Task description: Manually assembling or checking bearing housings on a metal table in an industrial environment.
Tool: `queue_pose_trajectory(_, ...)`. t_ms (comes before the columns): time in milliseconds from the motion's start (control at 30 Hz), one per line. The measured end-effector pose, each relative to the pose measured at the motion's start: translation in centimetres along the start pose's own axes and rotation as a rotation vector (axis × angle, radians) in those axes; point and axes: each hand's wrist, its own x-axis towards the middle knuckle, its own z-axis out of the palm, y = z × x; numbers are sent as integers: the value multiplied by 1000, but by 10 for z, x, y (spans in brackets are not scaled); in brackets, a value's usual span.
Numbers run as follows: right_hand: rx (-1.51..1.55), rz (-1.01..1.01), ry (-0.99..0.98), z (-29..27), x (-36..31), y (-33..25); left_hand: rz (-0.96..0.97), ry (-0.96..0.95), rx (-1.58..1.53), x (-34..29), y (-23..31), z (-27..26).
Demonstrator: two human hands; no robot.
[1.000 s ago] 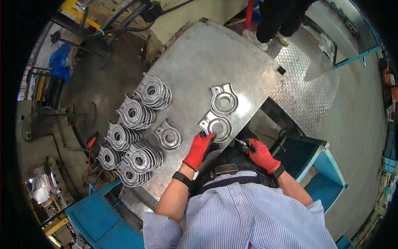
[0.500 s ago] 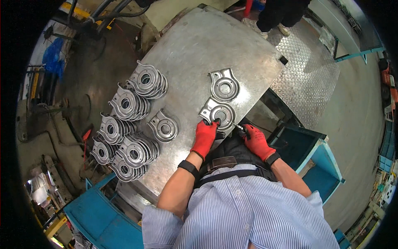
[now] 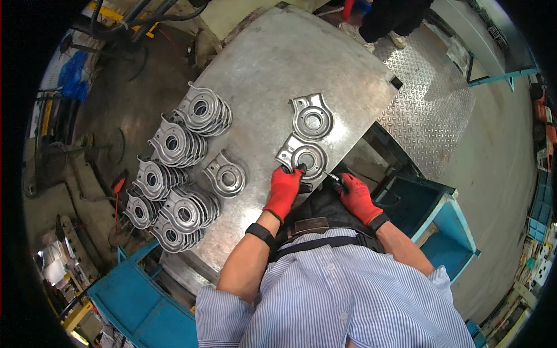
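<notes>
1. The left hand (image 3: 285,190), in a red glove with dark tips, is in the middle of the frame. Its tips touch the lower left side of the near part (image 3: 306,155), a round grey metal piece with a flat tab. It is hard to tell if the hand grips it or just presses on it.
2. The right hand (image 3: 356,194), also in a red glove, curls around a thin tool (image 3: 333,177). The tool points at the near part's rim. Whether its tip touches is too small to tell.
3. The work looks partly done. The near part seems to be in hand now. The upper part (image 3: 313,119) lies just above it, and no hand is on it.
4. At the left are about six stacks (image 3: 173,142) of the same kind of piece. A lone part (image 3: 227,177) lies between them and the left hand. Which pieces are finished and which are left, nobody can tell from this view.
5. The table (image 3: 278,58) is grey, shiny metal with some smudges.
6. A bumpy metal floor plate (image 3: 432,110) is at the upper right. A person in dark trousers (image 3: 391,17) stands by it, at the top.
7. A blue bin (image 3: 145,307) is at the lower left, and a blue box (image 3: 449,255) is at the right.
</notes>
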Motion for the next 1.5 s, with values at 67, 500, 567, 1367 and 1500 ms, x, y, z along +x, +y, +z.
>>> queue_pose_trajectory(67,5,4,-19,-3,1,-4,-8,-16,-63,1,-4,0)
queue_pose_trajectory(500,72,-1,-21,-4,4,-1,107,-8,83,-10,18,-3)
queue_pose_trajectory(567,93,-29,-18,-5,5,-2,88,-19,93,-10,15,-5)
queue_pose_trajectory(1367,128,-39,120,3,5,5,28,-53,-95,-30,50,-1)
queue_pose_trajectory(1500,251,15,78,-10,4,-2,-5,-63,-151,-18,23,-3)
